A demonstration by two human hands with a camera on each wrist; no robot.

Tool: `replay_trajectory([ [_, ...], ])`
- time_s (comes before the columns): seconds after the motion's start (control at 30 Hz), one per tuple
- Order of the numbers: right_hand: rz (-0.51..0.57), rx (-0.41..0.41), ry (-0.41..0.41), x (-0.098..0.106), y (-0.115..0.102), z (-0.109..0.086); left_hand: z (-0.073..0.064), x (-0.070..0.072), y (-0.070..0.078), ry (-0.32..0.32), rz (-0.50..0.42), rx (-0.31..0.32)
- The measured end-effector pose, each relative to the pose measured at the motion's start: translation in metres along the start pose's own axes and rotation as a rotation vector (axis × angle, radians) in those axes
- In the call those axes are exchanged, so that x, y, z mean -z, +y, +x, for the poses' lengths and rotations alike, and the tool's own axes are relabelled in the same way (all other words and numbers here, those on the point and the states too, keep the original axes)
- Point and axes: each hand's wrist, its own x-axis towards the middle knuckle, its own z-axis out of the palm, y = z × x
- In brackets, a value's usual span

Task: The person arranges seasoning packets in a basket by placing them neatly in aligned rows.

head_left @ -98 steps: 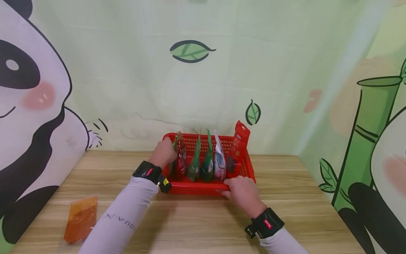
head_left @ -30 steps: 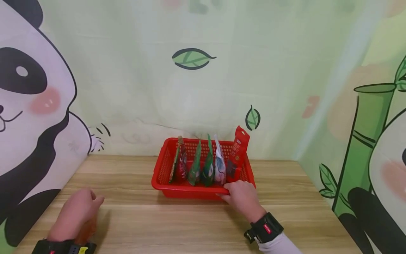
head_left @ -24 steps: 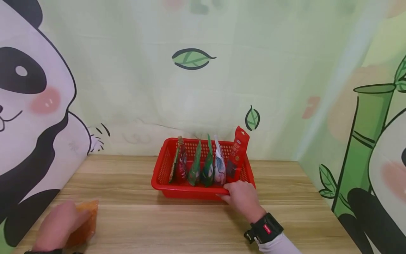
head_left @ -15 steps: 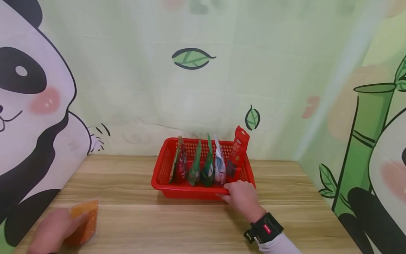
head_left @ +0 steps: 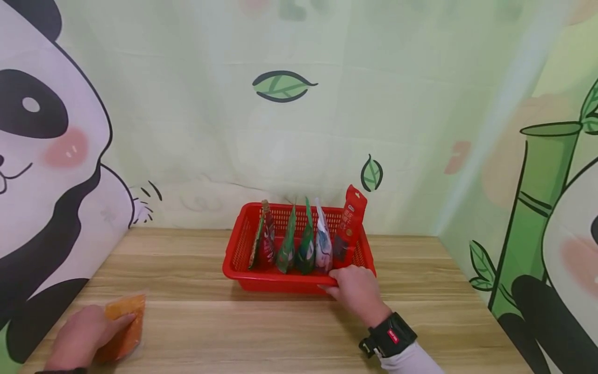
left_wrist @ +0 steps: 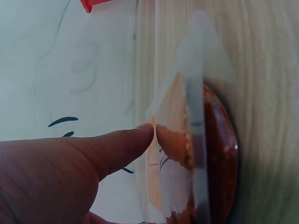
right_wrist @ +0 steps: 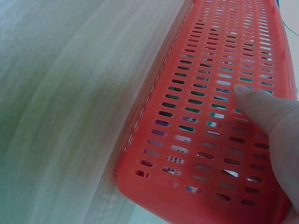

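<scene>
At the lower left, my left hand [head_left: 81,332] pinches a clear packet of orange-red food [head_left: 126,335]. The left wrist view shows the thumb against the face of the packet [left_wrist: 219,154]; the other fingers are mostly hidden. My right hand [head_left: 357,291] grips the front rim of a red plastic basket [head_left: 275,284] near its right corner. In the right wrist view, the thumb lies on the basket's slotted outer wall [right_wrist: 187,112]. Several bags stand upright in the basket, among them a red pouch [head_left: 350,223], a white bag [head_left: 323,244] and a green bag [head_left: 306,249].
The basket stands on a wood-grain table [head_left: 224,332], close to the backdrop cloth [head_left: 299,140] printed with pandas and leaves. Bare tabletop separates the packet from the basket.
My left hand has left the basket's left end, moved down and left, and taken hold of the orange packet. The right hand has stayed on the basket rim.
</scene>
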Motion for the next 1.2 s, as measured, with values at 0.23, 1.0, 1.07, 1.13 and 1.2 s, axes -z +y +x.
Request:
replay_trajectory([
  [0.23,-0.009,-0.003,-0.011,-0.001,0.001,0.001,0.003,0.0,0.004,-0.003,-0.049,0.055],
  [1.0,-0.001,-0.007,0.001,-0.003,0.001,0.001,0.004,0.003,-0.007,0.031,-0.215,-0.021],
  [1.07,-0.005,-0.007,0.0,-0.004,0.001,0.001,0.004,0.003,-0.009,0.027,-0.247,-0.033],
  [1.13,-0.009,-0.006,0.001,-0.004,0.002,0.001,0.005,0.002,-0.013,0.017,-0.289,-0.044],
  [1.2,-0.009,-0.005,0.006,-0.005,0.002,0.001,0.008,0.002,-0.016,0.017,-0.323,-0.045],
])
